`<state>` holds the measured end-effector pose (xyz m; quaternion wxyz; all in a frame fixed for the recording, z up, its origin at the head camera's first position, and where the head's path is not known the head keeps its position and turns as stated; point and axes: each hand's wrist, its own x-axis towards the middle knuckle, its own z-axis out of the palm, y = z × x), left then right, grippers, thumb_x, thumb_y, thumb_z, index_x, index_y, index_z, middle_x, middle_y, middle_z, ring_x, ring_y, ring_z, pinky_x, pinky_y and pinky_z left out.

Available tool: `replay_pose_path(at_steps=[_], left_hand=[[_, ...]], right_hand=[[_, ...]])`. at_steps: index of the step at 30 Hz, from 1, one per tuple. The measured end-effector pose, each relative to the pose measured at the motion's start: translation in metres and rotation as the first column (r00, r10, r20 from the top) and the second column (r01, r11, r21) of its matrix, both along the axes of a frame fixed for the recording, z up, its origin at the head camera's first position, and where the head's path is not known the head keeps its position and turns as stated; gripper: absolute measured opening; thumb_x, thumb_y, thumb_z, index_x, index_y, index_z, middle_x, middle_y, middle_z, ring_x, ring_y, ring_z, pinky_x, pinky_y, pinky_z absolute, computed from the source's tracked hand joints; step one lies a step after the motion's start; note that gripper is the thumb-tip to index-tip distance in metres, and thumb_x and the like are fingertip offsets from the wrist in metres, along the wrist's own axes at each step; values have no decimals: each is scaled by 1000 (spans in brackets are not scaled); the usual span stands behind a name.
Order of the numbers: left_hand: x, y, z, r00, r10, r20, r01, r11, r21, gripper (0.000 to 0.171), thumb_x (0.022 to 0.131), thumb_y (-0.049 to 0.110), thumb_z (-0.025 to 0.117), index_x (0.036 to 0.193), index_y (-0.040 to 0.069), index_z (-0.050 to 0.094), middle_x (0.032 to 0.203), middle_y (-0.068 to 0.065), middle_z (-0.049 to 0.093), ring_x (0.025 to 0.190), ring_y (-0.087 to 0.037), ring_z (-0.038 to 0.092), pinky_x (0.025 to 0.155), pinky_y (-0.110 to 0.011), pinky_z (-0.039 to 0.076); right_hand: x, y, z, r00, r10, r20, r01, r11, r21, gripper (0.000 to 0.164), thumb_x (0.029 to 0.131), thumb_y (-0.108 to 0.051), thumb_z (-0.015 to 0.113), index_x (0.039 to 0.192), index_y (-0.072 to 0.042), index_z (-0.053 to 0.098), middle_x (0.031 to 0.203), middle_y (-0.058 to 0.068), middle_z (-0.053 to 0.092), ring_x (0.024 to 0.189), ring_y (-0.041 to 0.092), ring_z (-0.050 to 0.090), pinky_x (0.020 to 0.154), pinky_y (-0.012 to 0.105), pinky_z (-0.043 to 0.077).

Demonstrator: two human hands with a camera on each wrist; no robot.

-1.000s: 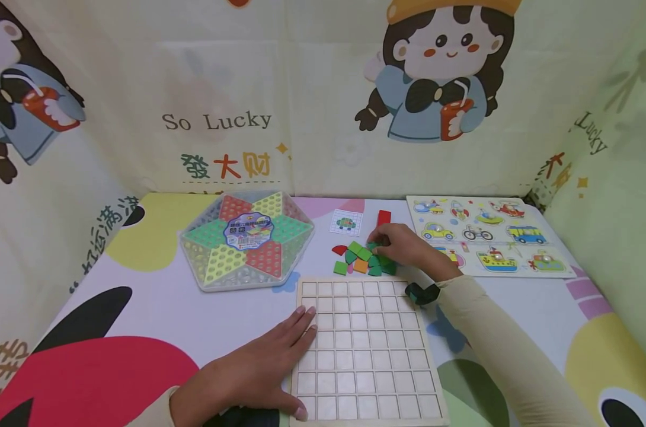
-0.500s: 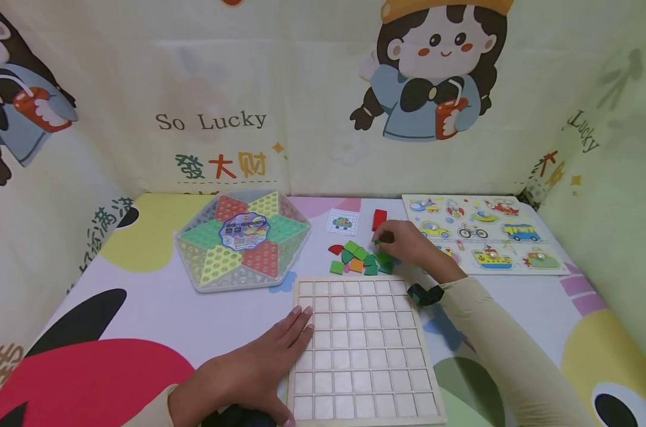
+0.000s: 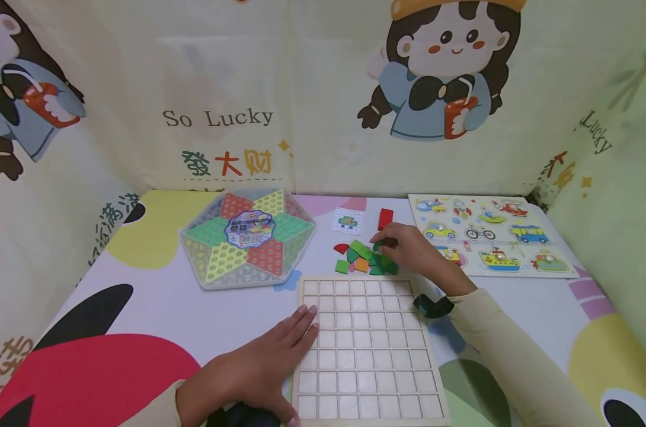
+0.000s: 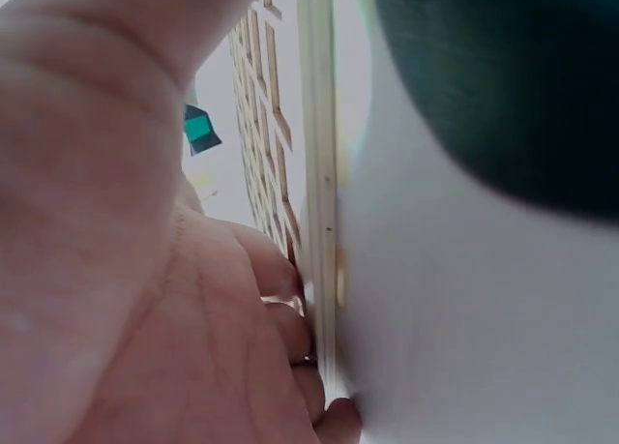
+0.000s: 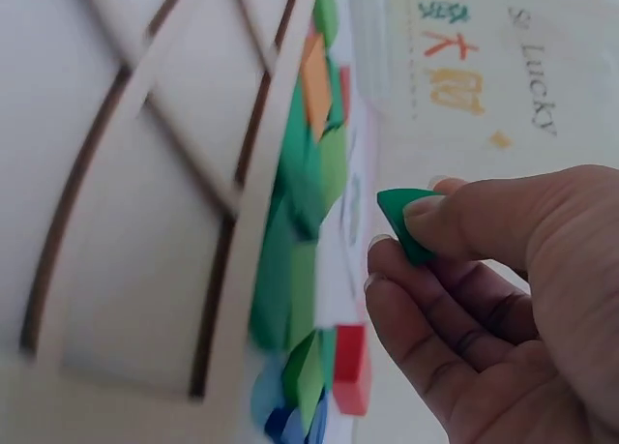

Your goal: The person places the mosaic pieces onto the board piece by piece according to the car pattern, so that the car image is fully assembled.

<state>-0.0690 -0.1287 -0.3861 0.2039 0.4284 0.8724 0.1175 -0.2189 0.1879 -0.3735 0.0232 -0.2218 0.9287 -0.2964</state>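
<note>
In the head view, my left hand [image 3: 261,369] rests along the left edge of a wooden grid board [image 3: 376,351], its fingers extended onto the frame. The left wrist view shows its fingertips touching the board's side. My right hand [image 3: 416,252] is over a small pile of coloured pieces [image 3: 362,251] beyond the board's far edge. Between thumb and fingers it pinches a dark green block with a pointed corner [image 5: 395,204], seen clearly in the right wrist view. Green, orange and red pieces lie below; the hand covers part of the pile.
Behind the pile lie a small pattern card [image 3: 348,221] and a red block [image 3: 386,218]. A hexagonal Chinese checkers set [image 3: 298,252] stands to the left. At the back right lies a vehicle puzzle board [image 3: 496,236]. A patterned cloth wall closes off the back.
My right hand has drawn slightly up from the pile, pinching the green block, and stays near it. The left hand keeps its place on the board; the head view shifts a little.
</note>
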Motion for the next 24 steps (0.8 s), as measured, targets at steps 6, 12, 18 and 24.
replay_pose_path(at_steps=[6, 12, 18, 24], left_hand=[[0, 1, 3, 1000, 3, -5, -4, 1000, -16, 128, 65, 76, 69, 156, 6, 13, 163, -10, -3, 147, -29, -4, 114, -47, 20], [-1, 0, 1, 1000, -3, -12, 3, 1000, 5, 127, 66, 77, 68, 156, 5, 14, 162, -11, -2, 147, -30, -2, 114, -47, 21], [0, -1, 2, 1000, 1, -20, -1, 1000, 2, 127, 66, 76, 69, 155, 4, 15, 162, -11, -1, 147, -30, -2, 114, -47, 20], [-1, 0, 0, 1000, 0, -11, 0, 1000, 6, 127, 66, 77, 67, 156, 6, 14, 163, -9, -2, 147, -28, -3, 114, -47, 20]], right_hand=[[11, -10, 9, 998, 60, -11, -60, 997, -51, 18, 86, -1, 72, 104, -3, 74, 92, 2, 67, 81, 19, 58, 72, 32, 51], [20, -12, 5, 997, 74, -13, -75, 995, -61, 15, 87, -4, 73, 102, -5, 76, 91, -2, 70, 78, 16, 56, 65, 28, 48], [30, -16, 2, 994, 105, 38, -102, 992, -77, 15, 86, -2, 72, 100, -6, 77, 92, -3, 70, 80, 16, 56, 68, 27, 51], [38, -18, -1, 989, 145, 23, -143, 986, -84, 17, 85, 2, 72, 99, -6, 76, 91, -4, 68, 77, 14, 56, 68, 25, 51]])
